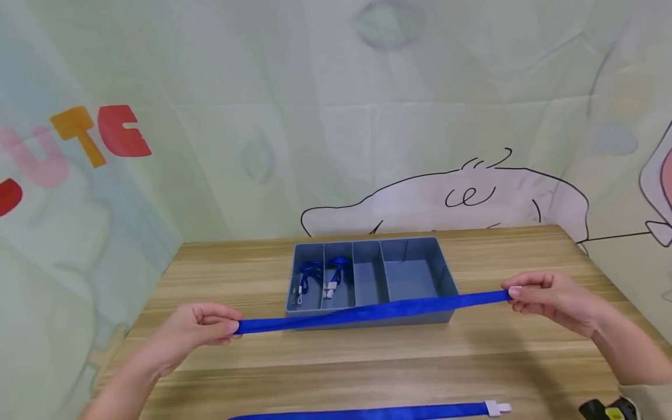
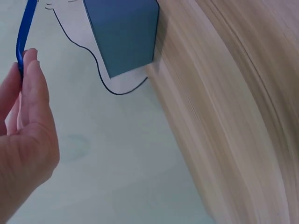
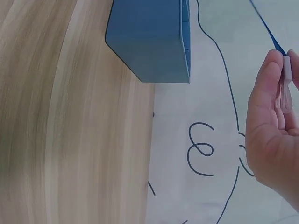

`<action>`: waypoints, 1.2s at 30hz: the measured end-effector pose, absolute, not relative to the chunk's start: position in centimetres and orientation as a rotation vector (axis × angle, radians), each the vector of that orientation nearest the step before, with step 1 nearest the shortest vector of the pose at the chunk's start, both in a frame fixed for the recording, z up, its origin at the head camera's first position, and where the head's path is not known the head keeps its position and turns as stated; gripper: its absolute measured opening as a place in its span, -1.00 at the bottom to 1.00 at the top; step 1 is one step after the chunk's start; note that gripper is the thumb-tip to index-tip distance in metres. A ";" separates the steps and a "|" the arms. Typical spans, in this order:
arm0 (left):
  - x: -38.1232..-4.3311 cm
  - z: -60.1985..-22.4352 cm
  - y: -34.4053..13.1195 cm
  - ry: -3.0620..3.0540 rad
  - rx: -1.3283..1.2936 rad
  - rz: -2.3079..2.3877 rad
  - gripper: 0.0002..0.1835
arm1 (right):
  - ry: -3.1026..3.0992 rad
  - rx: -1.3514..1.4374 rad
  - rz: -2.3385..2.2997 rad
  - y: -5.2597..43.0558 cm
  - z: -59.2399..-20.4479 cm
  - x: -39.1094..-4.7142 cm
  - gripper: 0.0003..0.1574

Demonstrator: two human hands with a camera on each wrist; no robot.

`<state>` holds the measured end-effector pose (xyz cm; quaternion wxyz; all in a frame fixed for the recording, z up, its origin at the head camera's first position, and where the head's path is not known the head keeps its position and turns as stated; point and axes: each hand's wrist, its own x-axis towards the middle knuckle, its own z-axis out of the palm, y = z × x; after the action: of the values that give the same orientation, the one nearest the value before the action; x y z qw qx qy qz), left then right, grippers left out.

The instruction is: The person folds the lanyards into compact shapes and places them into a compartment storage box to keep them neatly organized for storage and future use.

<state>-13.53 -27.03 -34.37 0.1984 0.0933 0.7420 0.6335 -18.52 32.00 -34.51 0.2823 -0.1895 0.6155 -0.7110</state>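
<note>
A blue lanyard (image 1: pixel 367 312) is stretched between both hands, in front of the divided box. My left hand (image 1: pixel 196 329) pinches its left end between thumb and fingers. At the other end my right hand (image 1: pixel 551 300) pinches the strap; the right wrist view shows a white plastic clip (image 3: pixel 287 88) there, partly hidden by the fingers. Nearer to me, a second blue lanyard (image 1: pixel 367 413) lies flat on the table, its white clip (image 1: pixel 496 408) pointing right. Part of that one is cut off by the lower frame edge.
The grey-blue box (image 1: pixel 420 320) with several compartments stands at the back of the wooden table (image 1: pixel 226 379). Its two left compartments hold folded blue lanyards, one (image 1: pixel 311 271) with a metal hook, one (image 1: pixel 340 267) with a white clip. A printed cloth (image 1: pixel 315 116) hangs behind.
</note>
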 end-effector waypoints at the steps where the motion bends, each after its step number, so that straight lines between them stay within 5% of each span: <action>1: -13.5 -34.2 -26.7 2.085 0.250 1.762 -0.82 | 1.648 -0.501 -1.904 32.0 -34.4 -18.5 -0.57; 22: -13.2 -31.0 -18.5 1.994 0.230 1.977 -0.87 | 1.848 -0.494 -1.742 27.7 -29.2 -18.5 -0.68; 36: -13.1 -30.9 -13.1 1.843 0.226 2.008 -0.68 | 2.033 -0.464 -1.590 21.1 -27.0 -17.2 -0.82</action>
<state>-13.05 -13.09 -30.87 0.2018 0.0811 0.6601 0.7190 -17.24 21.08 -26.96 0.2567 -0.1708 0.7492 -0.5861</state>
